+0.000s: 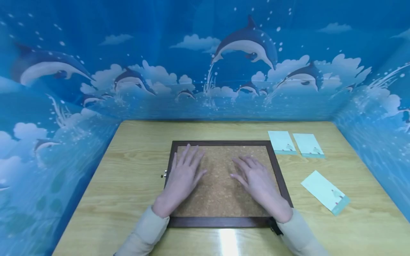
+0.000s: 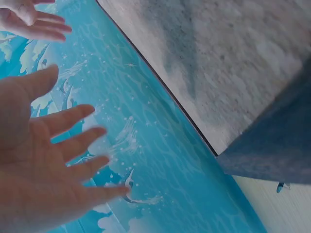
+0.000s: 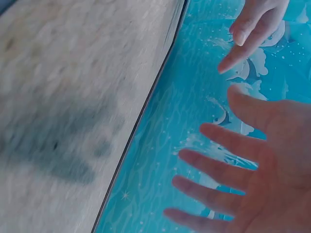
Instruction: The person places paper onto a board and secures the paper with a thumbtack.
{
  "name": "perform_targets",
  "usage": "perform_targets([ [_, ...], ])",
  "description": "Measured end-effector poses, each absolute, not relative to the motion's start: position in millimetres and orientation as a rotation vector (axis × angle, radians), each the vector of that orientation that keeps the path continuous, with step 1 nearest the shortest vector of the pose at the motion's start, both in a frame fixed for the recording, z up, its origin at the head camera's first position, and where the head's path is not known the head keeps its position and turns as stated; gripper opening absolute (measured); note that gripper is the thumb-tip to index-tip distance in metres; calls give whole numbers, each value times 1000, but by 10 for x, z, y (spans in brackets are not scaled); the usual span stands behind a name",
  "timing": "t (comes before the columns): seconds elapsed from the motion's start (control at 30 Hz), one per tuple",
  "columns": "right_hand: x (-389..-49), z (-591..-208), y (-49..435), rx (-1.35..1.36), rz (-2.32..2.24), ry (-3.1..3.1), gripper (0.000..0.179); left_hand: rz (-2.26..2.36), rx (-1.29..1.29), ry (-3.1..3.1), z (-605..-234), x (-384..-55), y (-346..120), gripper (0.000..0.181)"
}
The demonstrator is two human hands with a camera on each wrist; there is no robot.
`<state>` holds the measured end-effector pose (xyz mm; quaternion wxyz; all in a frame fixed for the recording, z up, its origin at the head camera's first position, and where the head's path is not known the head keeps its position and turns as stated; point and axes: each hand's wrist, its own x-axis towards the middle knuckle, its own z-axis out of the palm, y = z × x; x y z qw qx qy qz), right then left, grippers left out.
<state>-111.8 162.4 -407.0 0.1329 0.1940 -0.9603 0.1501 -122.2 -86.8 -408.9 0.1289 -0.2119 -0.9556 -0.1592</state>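
A cork board (image 1: 221, 185) in a dark wooden frame (image 1: 221, 222) lies flat on the table. Over its left part hovers my left hand (image 1: 184, 177), palm down, fingers spread and straight. Above the right part is my right hand (image 1: 259, 177), its fingers extended and slightly bent. Both wrist views show a gap between palm and board: the left hand (image 2: 48, 150) and the right hand (image 3: 252, 170) hold nothing. Shadows fall on the cork in those views.
Two pale green cards (image 1: 282, 142) (image 1: 309, 145) lie side by side beyond the board's right corner. Another such card (image 1: 325, 192) lies askew nearer me. Tiny items (image 1: 165, 174), too small to identify, sit by the frame's left edge. A blue dolphin-print curtain (image 1: 205, 64) surrounds the wood-grain table (image 1: 128, 170).
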Motion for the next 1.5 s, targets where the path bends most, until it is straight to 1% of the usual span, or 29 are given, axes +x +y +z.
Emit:
perform_targets([
  [0.17,-1114,-4020,1722,564,511,-2665,25,-525,-681,-2682,-4035,-1204,-917,29],
  [0.23,-1107,-3991,1784,549,536,-2633,17,-551,-699,-2643,-4027,-1188,-951,19],
  [0.3,-1102,-3964,1874,530,541,-2593,12,-575,-684,-2631,-4018,-1160,-994,13],
  [0.4,-1099,-3915,2070,484,505,-2528,10,-639,-618,-2654,-4022,-1118,-1084,11],
  [0.6,-1060,-3809,2588,330,456,-2487,12,-735,-464,-2729,-4090,-1037,-1349,20],
  [0.77,-1025,-3824,3064,186,417,-2572,20,-694,-450,-2823,-4177,-972,-1505,34],
  [0.87,-1015,-3883,3350,113,389,-2697,28,-660,-431,-2938,-4200,-933,-1535,47],
  [0.97,-998,-3972,3591,75,347,-2856,37,-650,-408,-3034,-4212,-907,-1540,55],
  [1.1,-967,-4082,3847,15,304,-3059,52,-660,-410,-3059,-4232,-895,-1546,55],
  [1.37,-942,-4177,4221,-76,291,-3341,97,-607,-422,-3060,-4257,-900,-1587,51],
  [1.43,-938,-4192,4275,-94,289,-3401,103,-591,-428,-3063,-4259,-905,-1592,51],
  [1.5,-941,-4209,4316,-113,300,-3451,106,-593,-435,-3061,-4255,-901,-1593,52],
])
